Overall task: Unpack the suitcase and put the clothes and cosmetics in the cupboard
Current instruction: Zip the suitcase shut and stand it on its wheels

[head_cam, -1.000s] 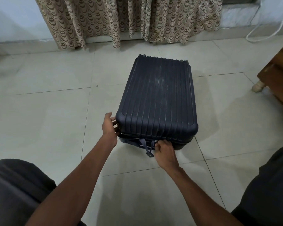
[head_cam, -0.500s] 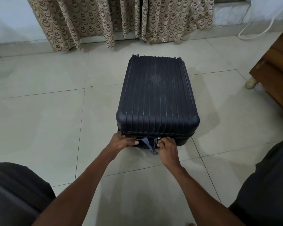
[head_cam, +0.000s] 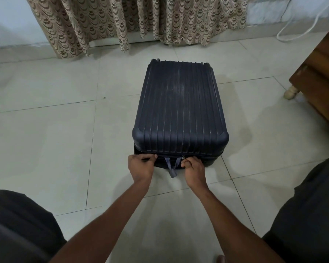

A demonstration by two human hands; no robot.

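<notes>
Lying flat on the tiled floor (head_cam: pixel 46 149) straight ahead of you at twelve o'clock, the dark blue ribbed suitcase (head_cam: pixel 180 111) is closed, its zip line running along the near edge that faces you. Your left hand (head_cam: pixel 141 167) sits at that edge near the suitcase's seven o'clock corner, fingers (head_cam: pixel 150 157) curled and pressed against the seam; whether they pinch a zip pull there you cannot tell. Your right hand (head_cam: pixel 194 169) is at the middle of the same edge, fingers clenched around something small at the zip, just beside a metal slider (head_cam: pixel 183 158). Between your two hands a grey strap (head_cam: pixel 171 167) hangs from the near side down to the floor.

Farther out at twelve o'clock, a patterned beige curtain (head_cam: pixel 122 21) hangs down to the floor against the wall. At two o'clock a wooden piece of furniture (head_cam: pixel 319 76) stands on a pale round foot (head_cam: pixel 291 93), well apart from the suitcase. A white cable (head_cam: pixel 296 35) loops on the floor beyond it. Your dark-clothed knees (head_cam: pixel 17 224) frame the lower corners at seven and five o'clock.
</notes>
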